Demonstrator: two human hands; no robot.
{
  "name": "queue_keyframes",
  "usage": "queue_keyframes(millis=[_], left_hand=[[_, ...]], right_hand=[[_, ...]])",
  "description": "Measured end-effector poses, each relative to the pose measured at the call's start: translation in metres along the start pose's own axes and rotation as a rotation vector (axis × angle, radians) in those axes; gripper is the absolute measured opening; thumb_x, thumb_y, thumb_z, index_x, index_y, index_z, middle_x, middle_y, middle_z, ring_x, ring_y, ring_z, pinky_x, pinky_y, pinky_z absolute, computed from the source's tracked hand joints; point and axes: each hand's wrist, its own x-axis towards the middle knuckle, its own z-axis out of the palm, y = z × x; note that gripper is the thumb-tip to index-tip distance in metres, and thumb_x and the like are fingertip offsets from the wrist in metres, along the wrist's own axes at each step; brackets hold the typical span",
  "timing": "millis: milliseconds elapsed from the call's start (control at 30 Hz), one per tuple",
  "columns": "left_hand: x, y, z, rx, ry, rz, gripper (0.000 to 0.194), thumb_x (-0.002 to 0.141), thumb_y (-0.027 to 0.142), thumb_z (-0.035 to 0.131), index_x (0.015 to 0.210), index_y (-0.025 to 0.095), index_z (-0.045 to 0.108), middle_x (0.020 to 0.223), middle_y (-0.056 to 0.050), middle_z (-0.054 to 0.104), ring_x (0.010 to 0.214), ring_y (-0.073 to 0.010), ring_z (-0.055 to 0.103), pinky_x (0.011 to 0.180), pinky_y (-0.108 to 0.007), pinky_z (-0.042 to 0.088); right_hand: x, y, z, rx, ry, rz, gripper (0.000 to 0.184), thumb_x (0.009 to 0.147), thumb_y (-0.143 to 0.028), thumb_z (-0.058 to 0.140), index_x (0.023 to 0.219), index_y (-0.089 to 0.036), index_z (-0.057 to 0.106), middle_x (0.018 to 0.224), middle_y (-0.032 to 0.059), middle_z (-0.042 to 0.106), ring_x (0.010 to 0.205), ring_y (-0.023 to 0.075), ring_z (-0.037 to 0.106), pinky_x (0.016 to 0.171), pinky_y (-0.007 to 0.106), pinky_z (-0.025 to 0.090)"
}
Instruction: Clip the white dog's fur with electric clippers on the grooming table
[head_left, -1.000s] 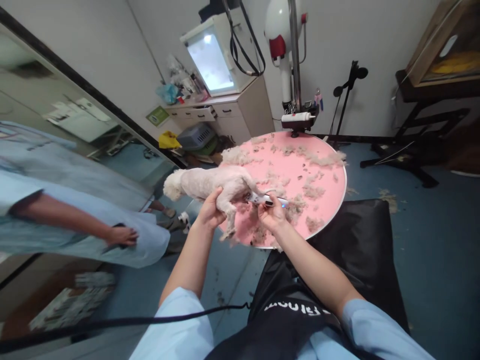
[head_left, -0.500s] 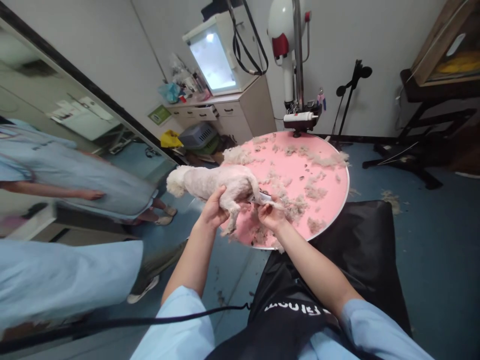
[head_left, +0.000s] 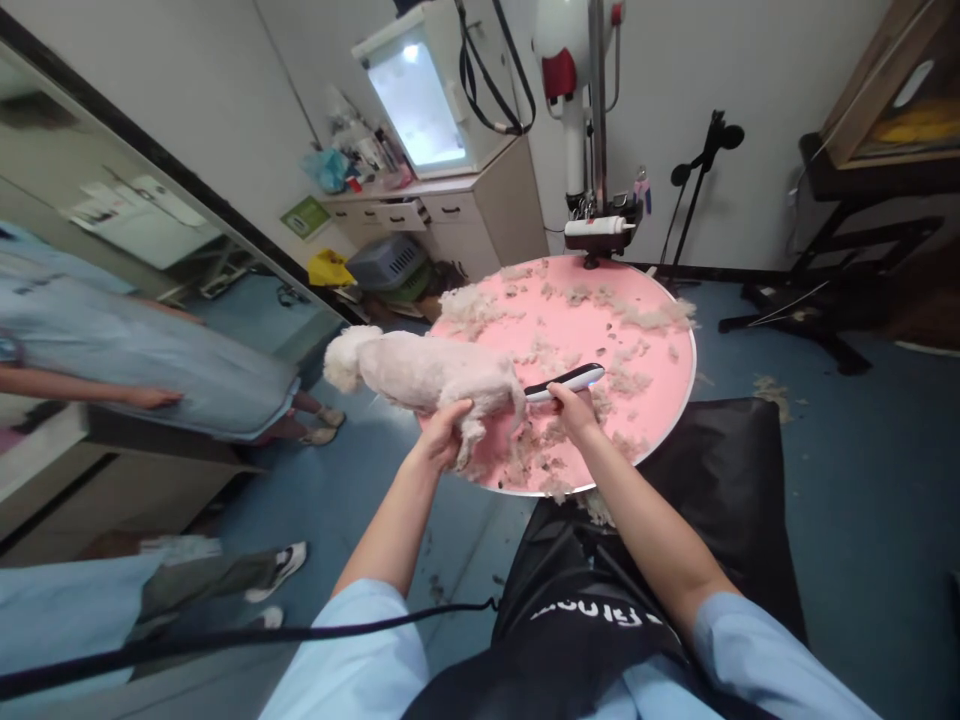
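Observation:
A small, closely clipped white dog (head_left: 420, 366) stands at the left side of a round pink grooming table (head_left: 555, 320), its fluffy head toward the left. My left hand (head_left: 444, 436) is wrapped around the dog's hind leg, thumb on the thigh. In my right hand (head_left: 576, 412) are black-and-white hair clippers (head_left: 574, 380), their head end close behind the dog's rump. Whether the blade touches the coat I cannot tell. Tufts of cut hair (head_left: 630, 380) lie over the tabletop around the dog.
Behind the table rises a metal post (head_left: 598, 130) with a tool holder carrying a white bottle (head_left: 596, 227). A lit cabinet (head_left: 416, 105) sits on drawers (head_left: 457, 210). Persons in blue gowns (head_left: 150, 350) stand at left. A black cord (head_left: 300, 632) crosses low in front.
My right hand has moved right with the clippers, away from the dog's rear, and the clippers now show fully. The tail hangs down. A person at lower left has shifted left.

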Motion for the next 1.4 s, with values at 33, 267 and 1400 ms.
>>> queue_keyframes(millis=[33,267,1400], left_hand=[[0.001,-0.004,0.0,0.022,-0.012,0.006,0.026,0.064,0.007,0.073,0.09,0.009,0.071,0.076,-0.005,0.076,0.06,-0.0154,0.069,0.054,-0.022,0.057],[0.012,-0.021,0.017,-0.033,-0.121,-0.042,0.023,0.064,0.014,0.079,0.084,0.013,0.068,0.07,-0.003,0.073,0.053,-0.0136,0.064,0.053,-0.023,0.054],[0.02,-0.067,0.044,-0.148,-0.009,0.035,0.026,0.055,0.013,0.084,0.076,0.014,0.069,0.069,0.002,0.071,0.059,-0.0106,0.063,0.062,-0.023,0.05]], right_hand=[[-0.001,-0.003,-0.005,-0.011,0.029,-0.017,0.025,0.058,-0.03,0.075,0.056,-0.021,0.051,0.042,-0.007,0.049,0.038,0.0077,0.042,0.036,0.02,0.034],[-0.041,-0.013,-0.015,-0.054,-0.087,-0.075,0.025,0.066,-0.042,0.073,0.066,-0.02,0.06,0.042,-0.0054,0.051,0.038,0.0113,0.046,0.04,0.025,0.039],[-0.07,-0.022,0.011,-0.694,0.032,-0.191,0.028,0.066,-0.047,0.075,0.067,-0.022,0.062,0.066,0.0035,0.069,0.064,0.0222,0.064,0.058,0.031,0.05]])
